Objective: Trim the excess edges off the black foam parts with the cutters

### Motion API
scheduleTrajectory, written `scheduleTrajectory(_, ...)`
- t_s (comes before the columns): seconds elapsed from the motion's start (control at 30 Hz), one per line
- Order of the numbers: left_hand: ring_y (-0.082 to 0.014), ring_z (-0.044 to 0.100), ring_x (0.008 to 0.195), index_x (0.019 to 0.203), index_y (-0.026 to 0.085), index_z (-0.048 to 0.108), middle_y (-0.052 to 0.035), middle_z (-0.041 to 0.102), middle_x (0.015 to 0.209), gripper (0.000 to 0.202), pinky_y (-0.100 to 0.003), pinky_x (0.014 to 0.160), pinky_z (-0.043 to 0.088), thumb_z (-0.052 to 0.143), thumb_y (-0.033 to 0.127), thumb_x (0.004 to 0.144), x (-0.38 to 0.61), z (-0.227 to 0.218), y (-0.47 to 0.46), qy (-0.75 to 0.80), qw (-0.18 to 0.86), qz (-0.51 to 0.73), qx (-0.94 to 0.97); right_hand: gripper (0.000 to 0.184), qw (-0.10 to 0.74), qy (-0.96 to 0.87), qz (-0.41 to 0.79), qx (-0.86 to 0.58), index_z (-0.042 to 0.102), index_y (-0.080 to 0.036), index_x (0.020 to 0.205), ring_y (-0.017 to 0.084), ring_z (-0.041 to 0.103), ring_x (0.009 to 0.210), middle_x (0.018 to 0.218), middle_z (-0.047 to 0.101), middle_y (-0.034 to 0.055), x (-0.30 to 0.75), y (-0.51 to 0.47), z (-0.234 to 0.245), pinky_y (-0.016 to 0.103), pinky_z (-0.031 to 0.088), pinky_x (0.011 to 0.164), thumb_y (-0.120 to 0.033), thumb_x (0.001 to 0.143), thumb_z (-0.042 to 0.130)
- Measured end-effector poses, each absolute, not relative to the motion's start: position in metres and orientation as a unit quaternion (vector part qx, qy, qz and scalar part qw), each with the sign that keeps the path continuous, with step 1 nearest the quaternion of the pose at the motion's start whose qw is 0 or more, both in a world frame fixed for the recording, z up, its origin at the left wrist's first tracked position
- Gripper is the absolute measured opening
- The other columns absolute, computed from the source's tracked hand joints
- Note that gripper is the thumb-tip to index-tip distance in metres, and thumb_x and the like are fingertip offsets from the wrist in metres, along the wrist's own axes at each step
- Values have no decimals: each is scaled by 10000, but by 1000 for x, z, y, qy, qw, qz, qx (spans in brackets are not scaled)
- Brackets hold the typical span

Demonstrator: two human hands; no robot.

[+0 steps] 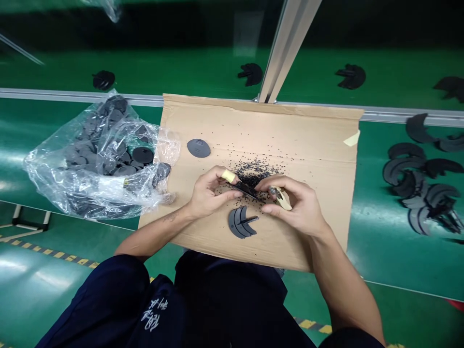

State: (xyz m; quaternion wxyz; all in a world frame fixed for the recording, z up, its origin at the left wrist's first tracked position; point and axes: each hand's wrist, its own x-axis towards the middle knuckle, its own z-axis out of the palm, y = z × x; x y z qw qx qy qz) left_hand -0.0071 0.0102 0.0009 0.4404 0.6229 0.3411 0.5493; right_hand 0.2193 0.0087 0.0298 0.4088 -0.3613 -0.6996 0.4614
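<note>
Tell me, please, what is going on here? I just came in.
A person is working by hand over a cardboard sheet. Their left hand, with yellow tape on one finger, pinches a thin black plastic piece, and their right hand holds a small beige-handled tool near it. Black crumbs lie scattered on the cardboard, near curved black parts and a grey disc. A clear plastic bag holds more dark parts, and others lie on the green conveyor belt.

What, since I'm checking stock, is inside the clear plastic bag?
Dark round discs fill the clear plastic bag; lower ones are hidden beneath upper ones and glare, so the count cannot be seen.
</note>
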Motion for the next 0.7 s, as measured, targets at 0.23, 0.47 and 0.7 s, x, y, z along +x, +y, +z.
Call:
scheduleTrajectory(0.23,-158,682,905,1217,202,665,-61,726,998,286,-300,809,572,682,204,932,-16,2,21,325,261,449,790,71,349,-860,73,-366,672,-201,988,192,637,763,889,745,68,213,6,34,347,444,649,-170,944,626)
scheduleTrajectory(0.47,-182,632,942,1178,224,668,-78,715,1079,313,-327,795,536,519,70,950,-16,2,19,312,120,375,865,89,296,-900,91,-307,664,-201,1012,185,640,795,928,751,65,216,-1,50,344,453,659,-217,988,580)
scheduleTrajectory(0.7,-147,665,964,1325,241,640,-68,691,1083,501,-276,787,579,501,-4,911,-15,0,17,308,246,434,810,123,367,-820,153,-412,658,-216,1028,198,680,807,905,741,59,242,14,45,348,524,711,-183,909,661)
